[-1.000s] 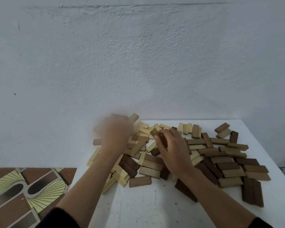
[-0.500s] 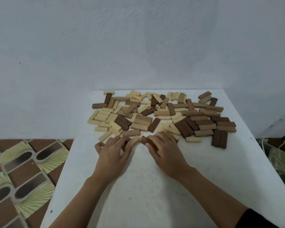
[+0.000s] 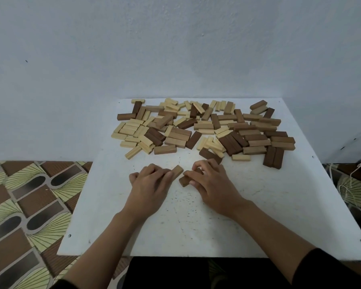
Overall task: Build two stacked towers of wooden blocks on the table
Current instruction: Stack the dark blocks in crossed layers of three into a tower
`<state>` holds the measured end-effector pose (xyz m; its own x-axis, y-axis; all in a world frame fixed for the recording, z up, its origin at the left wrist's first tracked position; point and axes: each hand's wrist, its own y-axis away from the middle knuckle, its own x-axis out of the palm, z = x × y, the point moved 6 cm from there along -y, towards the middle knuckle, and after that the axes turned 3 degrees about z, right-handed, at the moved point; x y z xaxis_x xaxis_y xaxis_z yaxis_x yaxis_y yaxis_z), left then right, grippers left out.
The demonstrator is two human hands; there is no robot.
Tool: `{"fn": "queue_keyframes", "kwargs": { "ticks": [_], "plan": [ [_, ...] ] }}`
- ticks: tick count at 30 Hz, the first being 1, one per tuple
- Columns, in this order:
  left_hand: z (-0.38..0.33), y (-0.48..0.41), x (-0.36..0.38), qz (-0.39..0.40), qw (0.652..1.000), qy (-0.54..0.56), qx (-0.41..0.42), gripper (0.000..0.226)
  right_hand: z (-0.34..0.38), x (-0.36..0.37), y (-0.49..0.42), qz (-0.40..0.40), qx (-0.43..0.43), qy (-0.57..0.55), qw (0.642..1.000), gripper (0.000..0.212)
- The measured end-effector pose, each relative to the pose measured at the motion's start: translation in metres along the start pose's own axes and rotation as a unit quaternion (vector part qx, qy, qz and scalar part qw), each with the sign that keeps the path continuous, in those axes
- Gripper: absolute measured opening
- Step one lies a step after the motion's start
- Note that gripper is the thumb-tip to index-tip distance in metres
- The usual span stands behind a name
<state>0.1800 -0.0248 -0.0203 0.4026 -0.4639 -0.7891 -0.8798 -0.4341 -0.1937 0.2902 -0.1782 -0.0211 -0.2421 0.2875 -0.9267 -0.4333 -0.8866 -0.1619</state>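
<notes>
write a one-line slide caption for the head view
Left hand holds a tan block, right hand a dark block, on a white table before a scattered pile.

Mixed-tone wooden blocks (image 3: 196, 130) lie scattered across the table's (image 3: 196, 226) far half; a tan block (image 3: 177, 171) and brown block (image 3: 185, 180) lie nearer.

I work from one wide-angle camera worn on the head, looking forward and down across the white table (image 3: 279, 215) from its near edge. The left hand (image 3: 148, 184) and right hand (image 3: 213, 182) sit close, just below centre. The wooden blocks (image 3: 196, 130) lie farther off. The wall (image 3: 175, 49) fills the upper half, and patterned floor (image 3: 29, 205) shows at the left.
</notes>
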Motion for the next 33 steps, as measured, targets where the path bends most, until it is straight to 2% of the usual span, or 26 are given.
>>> {"fn": "queue_keyframes", "kwargs": {
  "ticks": [4, 8, 12, 17, 26, 28, 31, 33],
  "plan": [
    [0.0, 0.005, 0.001, 0.027, 0.999, 0.019, 0.02, 0.04, 0.007, -0.003, -0.001, 0.01, -0.025, -0.039, 0.999, 0.033],
    [0.0, 0.007, 0.001, 0.05, 0.996, 0.061, 0.048, 0.045, 0.011, -0.006, -0.006, 0.019, -0.007, -0.103, 0.994, 0.047],
    [0.001, 0.006, 0.003, 0.072, 0.993, 0.045, 0.078, 0.053, 0.012, -0.003, -0.011, 0.014, 0.0, -0.149, 0.989, 0.05],
    [0.004, 0.003, 0.006, 0.091, 0.991, 0.008, 0.094, 0.07, 0.01, -0.003, -0.014, -0.011, 0.002, -0.162, 0.987, 0.047],
    [0.005, 0.003, 0.009, 0.087, 0.991, -0.007, 0.1, 0.068, 0.011, 0.004, -0.011, -0.013, 0.017, -0.168, 0.986, 0.046],
    [0.006, 0.002, 0.009, 0.089, 0.991, -0.011, 0.102, 0.066, 0.008, -0.005, -0.007, -0.047, 0.025, -0.151, 0.987, 0.04],
    [0.007, 0.002, 0.009, 0.088, 0.991, -0.006, 0.098, 0.068, -0.007, -0.024, 0.0, -0.143, 0.053, -0.058, 0.987, 0.035],
    [0.007, 0.001, 0.009, 0.09, 0.992, -0.007, 0.093, 0.071, -0.02, -0.031, 0.002, -0.145, 0.104, -0.006, 0.984, 0.039]
  ]
}}
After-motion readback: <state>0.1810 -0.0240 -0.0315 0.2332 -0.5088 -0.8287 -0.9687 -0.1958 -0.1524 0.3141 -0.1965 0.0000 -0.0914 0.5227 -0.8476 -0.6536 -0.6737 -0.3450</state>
